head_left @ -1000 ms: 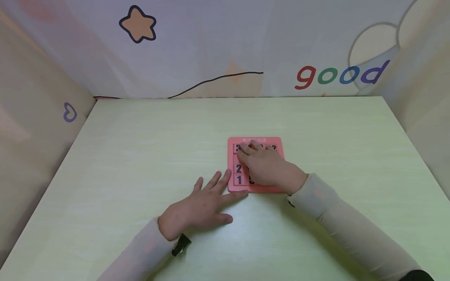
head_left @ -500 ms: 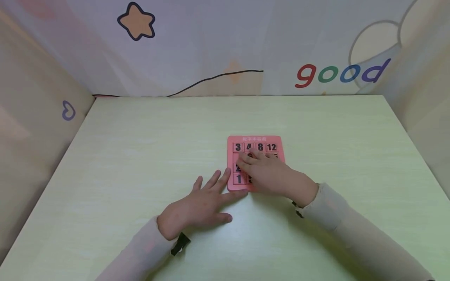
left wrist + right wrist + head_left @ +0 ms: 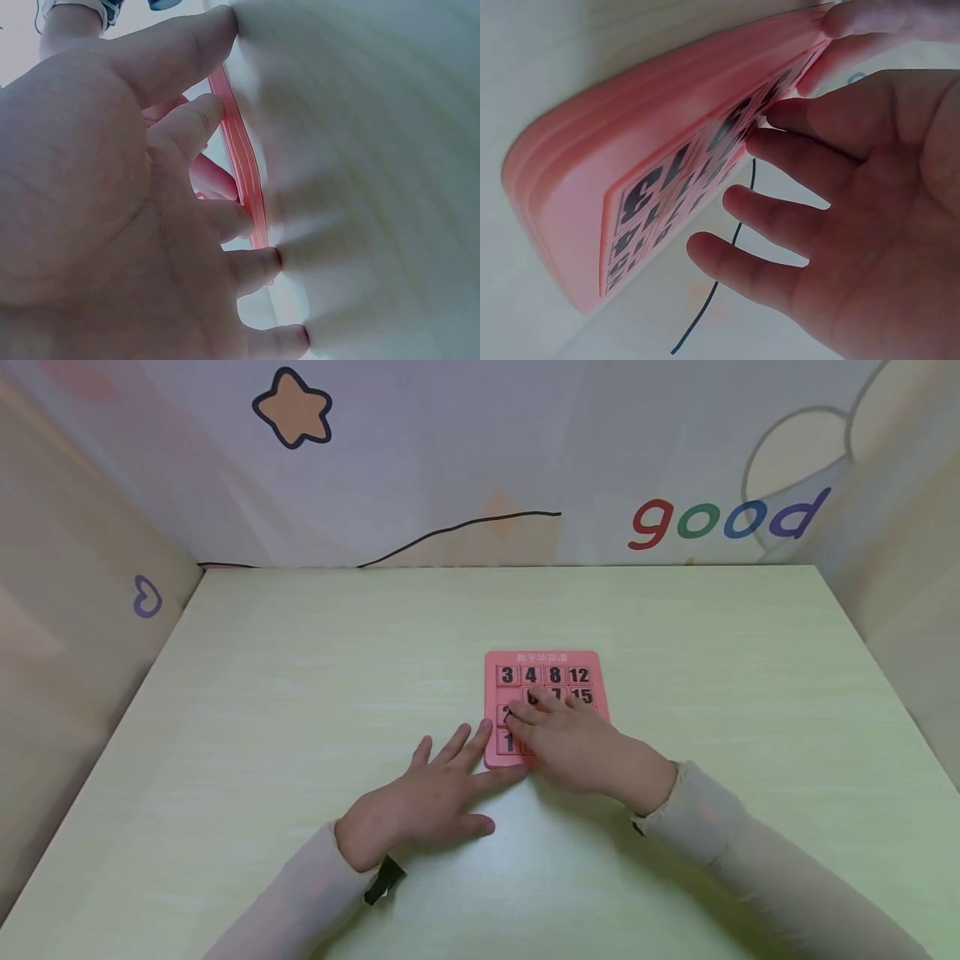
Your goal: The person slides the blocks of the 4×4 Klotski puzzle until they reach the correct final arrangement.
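Observation:
A pink sliding number puzzle (image 3: 543,657) lies flat on the table, its black-numbered tiles in rows. The top row reads 3, 4, 8, 12, and a gap shows at the left of the second row. My right hand (image 3: 577,747) is over the puzzle with fingers extended; its thumb and index fingertips are at the 2 tile (image 3: 505,714). It hides much of the lower rows. My left hand (image 3: 423,806) is spread on the table, with fingertips touching the puzzle's left side and near edge. In the right wrist view the tiles (image 3: 641,191) show side-on beside the fingers.
The pale green table (image 3: 315,652) stretches around the puzzle on all sides. Printed cloth walls (image 3: 450,452) stand at the back and both sides. A dark strap end (image 3: 385,881) hangs at the left wrist.
My right hand has slid toward the near edge of the puzzle, uncovering the top row and part of the second. The left hand stays in place at the puzzle's corner.

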A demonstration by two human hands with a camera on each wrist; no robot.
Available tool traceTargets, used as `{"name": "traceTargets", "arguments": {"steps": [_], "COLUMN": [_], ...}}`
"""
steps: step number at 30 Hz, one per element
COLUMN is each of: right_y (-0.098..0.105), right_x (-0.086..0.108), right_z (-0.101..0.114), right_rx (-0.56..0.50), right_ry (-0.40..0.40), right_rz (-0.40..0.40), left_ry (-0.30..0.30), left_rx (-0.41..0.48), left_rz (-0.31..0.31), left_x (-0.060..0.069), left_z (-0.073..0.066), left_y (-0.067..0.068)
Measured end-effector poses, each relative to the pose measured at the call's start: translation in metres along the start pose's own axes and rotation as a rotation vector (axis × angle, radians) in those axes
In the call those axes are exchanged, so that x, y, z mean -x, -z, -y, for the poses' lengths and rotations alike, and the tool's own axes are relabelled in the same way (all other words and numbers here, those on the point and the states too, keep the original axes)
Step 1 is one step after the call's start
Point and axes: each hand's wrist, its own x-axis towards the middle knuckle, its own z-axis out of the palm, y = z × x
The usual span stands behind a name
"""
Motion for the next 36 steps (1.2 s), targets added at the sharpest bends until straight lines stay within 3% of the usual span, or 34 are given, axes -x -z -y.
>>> {"name": "traceTargets", "arguments": {"steps": [18,36], "right_y": [0.002,-0.003], "right_x": [-0.014,0.020], "right_z": [-0.010,-0.003], "right_rx": [0.009,-0.063], "right_ry": [-0.051,0.123], "right_rz": [-0.013,-0.010], "left_ry": [-0.012,0.002], "left_rx": [0.005,-0.001], "left_rz": [0.000,0.021], "left_x": [0.000,-0.001], "left_z": [0.002,0.001], "left_y": [0.000,-0.001]}}
